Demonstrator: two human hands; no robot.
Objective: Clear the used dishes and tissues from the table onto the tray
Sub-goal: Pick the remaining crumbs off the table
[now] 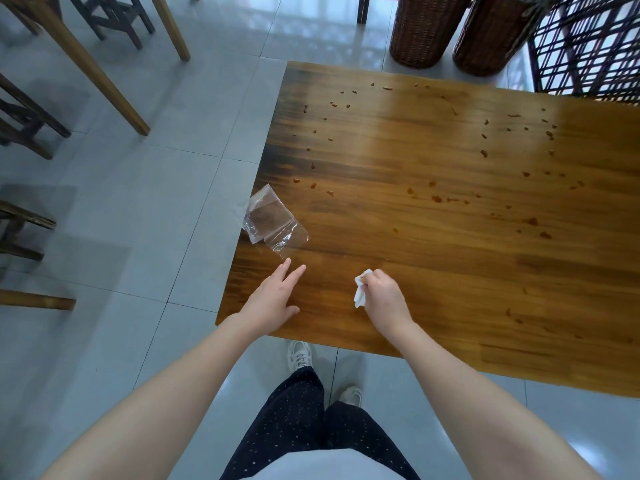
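- The pale grey tiled floor [156, 188] runs under everything, glossy enough to catch the light
- The wooden table [433, 237] takes up the right half of the room from here, its near-left corner just in front of the person
- The person stands at the near edge in dark speckled trousers [294, 410] and white trainers [299, 355]
- A dark lattice chair [588, 46] sits past the far-right corner of the tabletop
- Two brown wicker baskets [427, 29] stand side by side beyond the far edge
- Dark wooden stools [114, 19] and light timber legs are well apart from the table, off to the left
- The left hand [273, 299] is flat and open over the near-left corner, fingers straight and slightly spread, holding nothing; its fingertips point at the wrapper and stop just short of it; whether the palm rests on the wood I cannot tell
- The right hand [384, 296] is curled into a fist near the near edge, gripping the tissue
- A clear plastic wrapper [273, 223] lies crumpled on the left edge of the tabletop, part of it overhanging; any print on it is too faint to read
- The white tissue [361, 294] pokes out of the fist on its left side, with a brownish speck at its top
- Small brown crumbs [436, 198] are scattered over the middle and far half of the tabletop
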